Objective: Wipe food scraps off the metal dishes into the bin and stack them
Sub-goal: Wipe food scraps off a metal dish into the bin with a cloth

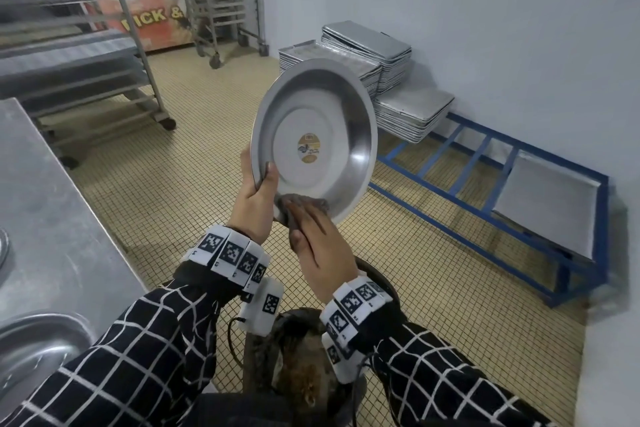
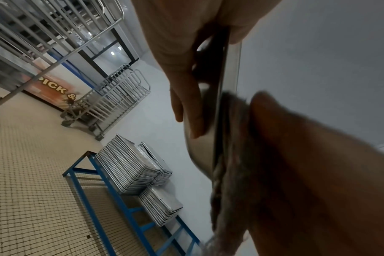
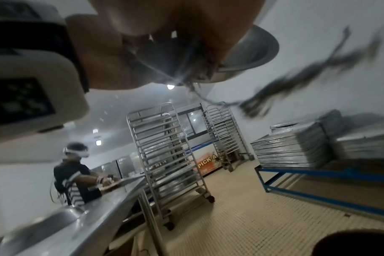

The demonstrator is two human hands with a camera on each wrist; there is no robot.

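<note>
A round metal dish (image 1: 318,135) with a sticker in its middle is tilted almost upright over the dark bin (image 1: 377,279). The bin holds brown scraps. My left hand (image 1: 256,198) grips the dish's lower left rim, thumb on the inside. In the left wrist view its fingers (image 2: 186,104) lie on the dish's underside (image 2: 200,147). My right hand (image 1: 322,239) holds a grey cloth (image 1: 287,215) against the lower rim, fingers straight over it. Frayed cloth (image 2: 228,173) hangs off the rim.
A steel table (image 1: 52,201) on my left carries another metal dish (image 1: 38,347). Wheeled tray racks (image 1: 104,62) stand behind it. Stacked baking trays (image 1: 363,55) sit on a low blue frame (image 1: 485,191) along the wall. Another person (image 3: 75,176) works further along the counter.
</note>
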